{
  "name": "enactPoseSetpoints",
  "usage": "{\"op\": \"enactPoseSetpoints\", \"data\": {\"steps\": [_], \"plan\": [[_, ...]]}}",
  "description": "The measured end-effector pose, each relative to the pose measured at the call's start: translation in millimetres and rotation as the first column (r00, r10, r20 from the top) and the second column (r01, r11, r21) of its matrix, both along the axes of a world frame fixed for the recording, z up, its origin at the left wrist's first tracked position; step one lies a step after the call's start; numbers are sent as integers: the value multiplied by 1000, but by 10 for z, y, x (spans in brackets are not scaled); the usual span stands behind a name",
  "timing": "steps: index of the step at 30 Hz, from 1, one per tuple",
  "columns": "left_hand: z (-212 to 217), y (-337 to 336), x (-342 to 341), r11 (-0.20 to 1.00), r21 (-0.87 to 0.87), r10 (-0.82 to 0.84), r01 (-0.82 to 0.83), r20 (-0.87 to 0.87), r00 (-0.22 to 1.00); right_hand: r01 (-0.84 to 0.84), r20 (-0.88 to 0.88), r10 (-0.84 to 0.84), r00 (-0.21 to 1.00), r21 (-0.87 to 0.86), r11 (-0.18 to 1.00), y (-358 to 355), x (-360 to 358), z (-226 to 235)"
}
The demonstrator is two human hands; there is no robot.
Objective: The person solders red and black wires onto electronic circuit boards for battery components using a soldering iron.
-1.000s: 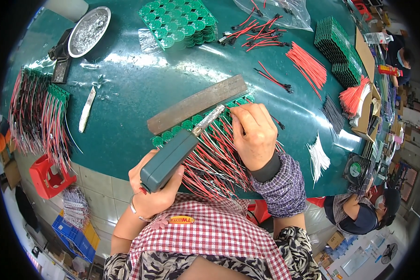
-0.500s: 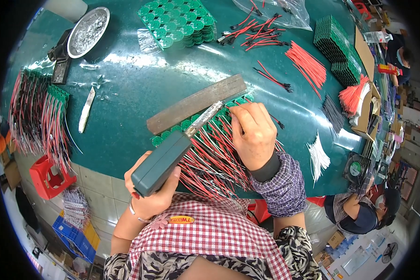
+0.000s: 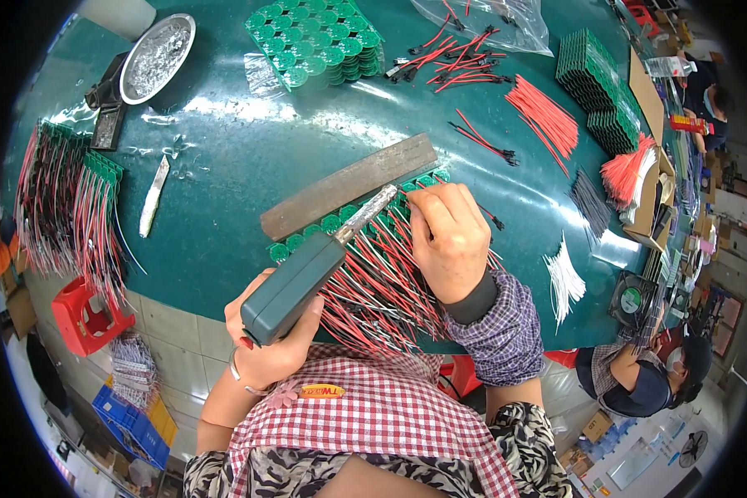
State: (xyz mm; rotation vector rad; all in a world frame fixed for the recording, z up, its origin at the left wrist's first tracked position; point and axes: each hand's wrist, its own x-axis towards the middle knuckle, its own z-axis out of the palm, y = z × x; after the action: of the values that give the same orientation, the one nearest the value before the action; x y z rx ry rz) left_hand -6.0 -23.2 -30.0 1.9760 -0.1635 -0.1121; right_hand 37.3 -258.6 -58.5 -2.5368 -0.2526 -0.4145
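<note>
My left hand [image 3: 275,357] is wrapped round the dark green body of a soldering gun [image 3: 295,286]. Its silvery tip reaches a row of small round green circuit boards [image 3: 332,222], close to the fingers of my right hand [image 3: 452,241]. Those fingers are pinched on a thin red wire [image 3: 413,187] at the row's right end; the fingertips partly hide it. A dense fan of red, black and white wires [image 3: 382,290] spreads from the boards toward my apron. Along the far side of the row lies a long grey-brown bar [image 3: 349,184].
A metal dish of solder scraps [image 3: 158,58] stands at the far left. Wired boards [image 3: 54,199] hang over the left edge. Stacked green panels [image 3: 311,37], red wires [image 3: 544,120] and white wires [image 3: 563,282] lie on the table [image 3: 207,249]. A co-worker [image 3: 639,373] sits at the right.
The soldering gun has shifted slightly right, its tip a little nearer to me and to my right fingertips. My right hand keeps almost the same place.
</note>
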Motion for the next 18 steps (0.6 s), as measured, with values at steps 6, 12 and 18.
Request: {"op": "enactPoseSetpoints", "data": {"steps": [6, 12, 18], "plan": [[-25, -28, -4, 997, -71, 22, -24, -36, 999, -8, -1, 8, 1000, -4, 1000, 2, 11, 12], [-21, -35, 4, 999, -51, 12, -13, -14, 1000, -10, 0, 10, 1000, -24, 1000, 1, 12, 16], [-8, -23, 4, 1000, -6, -5, 5, 4, 1000, -6, -5, 6, 1000, -35, 999, 5, 12, 28]]}}
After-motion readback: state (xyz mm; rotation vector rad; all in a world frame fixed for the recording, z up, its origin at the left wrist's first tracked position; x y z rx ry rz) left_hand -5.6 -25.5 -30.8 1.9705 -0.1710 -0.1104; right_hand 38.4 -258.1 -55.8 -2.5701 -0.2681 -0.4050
